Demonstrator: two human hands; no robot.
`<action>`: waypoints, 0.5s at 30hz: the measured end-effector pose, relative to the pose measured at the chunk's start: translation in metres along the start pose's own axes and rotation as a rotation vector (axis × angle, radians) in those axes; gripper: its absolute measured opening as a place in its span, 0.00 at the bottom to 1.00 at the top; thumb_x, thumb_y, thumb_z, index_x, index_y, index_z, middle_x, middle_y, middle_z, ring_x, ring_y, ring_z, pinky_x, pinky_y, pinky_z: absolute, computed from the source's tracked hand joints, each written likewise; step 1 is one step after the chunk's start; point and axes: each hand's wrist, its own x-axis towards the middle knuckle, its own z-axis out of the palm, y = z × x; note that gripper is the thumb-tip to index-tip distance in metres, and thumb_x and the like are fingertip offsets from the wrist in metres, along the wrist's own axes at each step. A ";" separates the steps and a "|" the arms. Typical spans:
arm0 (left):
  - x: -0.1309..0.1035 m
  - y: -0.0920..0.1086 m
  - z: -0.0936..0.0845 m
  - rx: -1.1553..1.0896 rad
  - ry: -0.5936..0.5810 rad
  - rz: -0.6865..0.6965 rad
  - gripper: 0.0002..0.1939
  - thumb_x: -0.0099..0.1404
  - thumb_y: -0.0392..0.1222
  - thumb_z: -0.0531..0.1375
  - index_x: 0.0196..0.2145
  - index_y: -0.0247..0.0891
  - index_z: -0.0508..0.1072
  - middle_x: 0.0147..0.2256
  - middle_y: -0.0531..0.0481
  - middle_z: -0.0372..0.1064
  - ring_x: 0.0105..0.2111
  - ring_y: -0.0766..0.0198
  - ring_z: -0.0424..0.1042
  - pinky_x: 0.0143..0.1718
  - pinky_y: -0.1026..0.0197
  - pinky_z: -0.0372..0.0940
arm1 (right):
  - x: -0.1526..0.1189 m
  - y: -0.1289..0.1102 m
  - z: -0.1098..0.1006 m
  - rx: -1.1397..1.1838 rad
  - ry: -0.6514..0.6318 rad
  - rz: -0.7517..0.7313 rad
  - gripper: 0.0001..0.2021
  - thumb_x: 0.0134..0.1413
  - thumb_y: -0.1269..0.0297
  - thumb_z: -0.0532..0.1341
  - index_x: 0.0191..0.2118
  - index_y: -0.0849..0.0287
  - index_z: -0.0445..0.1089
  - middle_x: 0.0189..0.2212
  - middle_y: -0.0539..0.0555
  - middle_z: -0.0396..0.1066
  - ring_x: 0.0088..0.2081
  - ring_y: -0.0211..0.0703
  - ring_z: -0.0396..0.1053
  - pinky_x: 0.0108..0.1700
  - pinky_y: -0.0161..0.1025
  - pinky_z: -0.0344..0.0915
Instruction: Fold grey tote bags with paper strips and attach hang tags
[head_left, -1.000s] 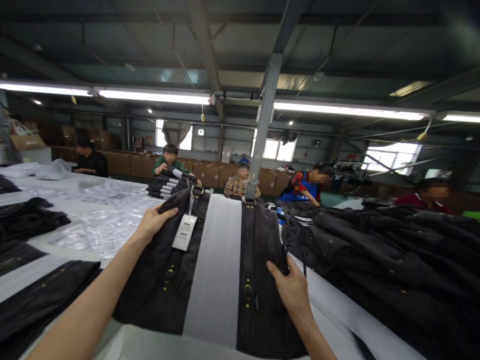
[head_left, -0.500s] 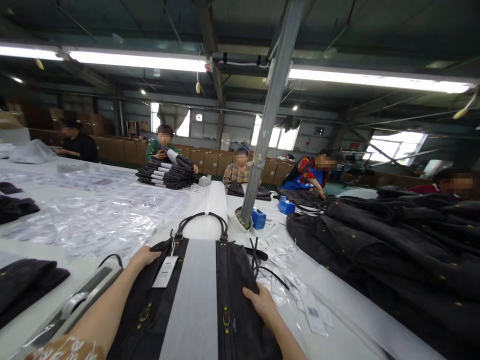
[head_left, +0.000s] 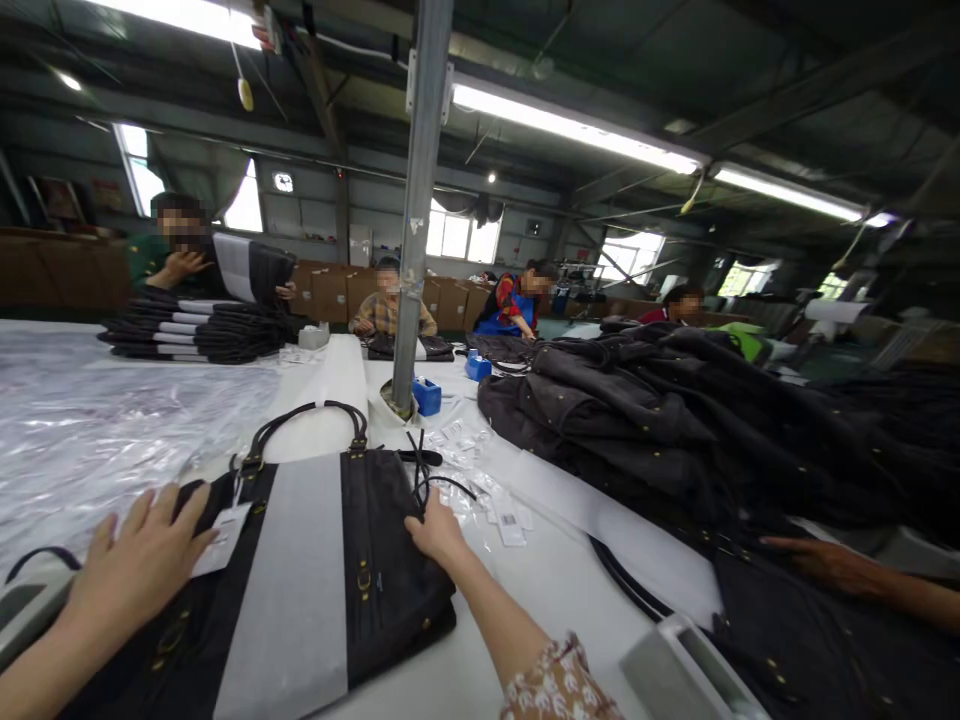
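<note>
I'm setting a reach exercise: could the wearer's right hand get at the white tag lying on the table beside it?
Probably yes. The right hand, at the edge of the black bag, is close to the white tag, and nothing solid shows between them.

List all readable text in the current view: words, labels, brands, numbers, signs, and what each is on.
None legible.
White hang tag on the dark bag: print too blurred to read.
Loose white tag right of the bag: dark printed block, unreadable.
Wall clock: numerals too small.
</note>
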 end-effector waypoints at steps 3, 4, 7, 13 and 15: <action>-0.060 0.010 -0.022 0.113 0.003 0.038 0.32 0.58 0.56 0.53 0.59 0.48 0.58 0.63 0.43 0.48 0.65 0.47 0.36 0.61 0.41 0.35 | -0.025 -0.018 -0.018 -0.274 -0.006 -0.110 0.34 0.54 0.58 0.58 0.64 0.61 0.48 0.52 0.67 0.64 0.55 0.63 0.59 0.54 0.60 0.54; -0.079 0.013 -0.026 0.125 -0.022 0.021 0.33 0.56 0.57 0.55 0.59 0.50 0.59 0.63 0.43 0.48 0.65 0.46 0.35 0.61 0.39 0.33 | -0.035 -0.020 -0.022 -0.342 0.000 -0.165 0.33 0.54 0.55 0.57 0.63 0.57 0.49 0.54 0.66 0.62 0.57 0.64 0.57 0.55 0.62 0.50; -0.122 0.017 -0.025 0.106 -0.142 -0.023 0.34 0.53 0.54 0.60 0.58 0.52 0.62 0.62 0.43 0.52 0.64 0.41 0.37 0.60 0.35 0.30 | -0.066 -0.011 -0.015 -0.403 -0.049 -0.239 0.29 0.53 0.49 0.56 0.60 0.51 0.57 0.58 0.63 0.59 0.59 0.65 0.53 0.57 0.66 0.43; -0.141 0.025 -0.024 0.055 -0.399 0.091 0.27 0.55 0.37 0.59 0.50 0.64 0.67 0.62 0.49 0.51 0.61 0.35 0.46 0.55 0.26 0.29 | -0.085 0.042 0.030 -0.350 0.037 -0.185 0.22 0.60 0.53 0.48 0.56 0.50 0.64 0.61 0.59 0.55 0.60 0.57 0.54 0.58 0.60 0.49; -0.140 0.028 -0.031 0.061 -0.423 0.091 0.26 0.57 0.37 0.56 0.51 0.63 0.66 0.62 0.49 0.50 0.61 0.37 0.47 0.55 0.26 0.32 | -0.083 0.050 0.039 -0.356 0.100 -0.208 0.21 0.60 0.54 0.47 0.55 0.48 0.65 0.60 0.59 0.57 0.60 0.56 0.55 0.58 0.61 0.48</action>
